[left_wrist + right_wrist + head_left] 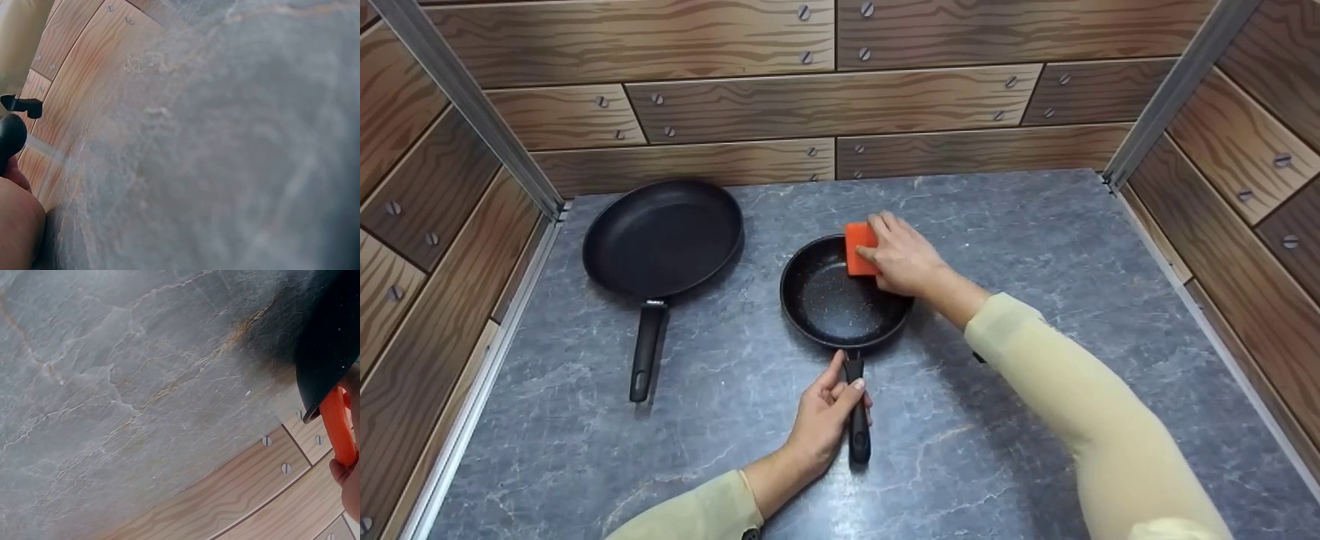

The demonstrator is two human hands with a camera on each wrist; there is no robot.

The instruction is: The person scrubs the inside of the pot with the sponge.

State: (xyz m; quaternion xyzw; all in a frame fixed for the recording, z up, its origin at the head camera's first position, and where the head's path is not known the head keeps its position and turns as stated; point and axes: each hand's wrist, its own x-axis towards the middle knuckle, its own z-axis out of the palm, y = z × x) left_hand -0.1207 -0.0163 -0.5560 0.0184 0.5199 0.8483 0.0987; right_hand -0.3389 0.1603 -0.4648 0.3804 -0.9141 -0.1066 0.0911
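A small black speckled frying pan (840,300) sits mid-table, its handle pointing toward me. My left hand (823,420) grips the pan's handle (859,435) close to where it meets the pan. With my right hand (906,259) I hold an orange sponge (856,247) at the pan's far right rim. In the right wrist view the sponge (337,427) appears beside the pan's edge (320,365), with fingertips around it. The left wrist view shows only part of the left hand (19,225) and the handle's dark end (12,135).
A larger black frying pan (664,240) rests at the back left, its handle (645,360) toward me. The grey marbled table (720,435) is bounded by wood-patterned walls (735,105) at the back and both sides, with metal posts (484,105) at the corners.
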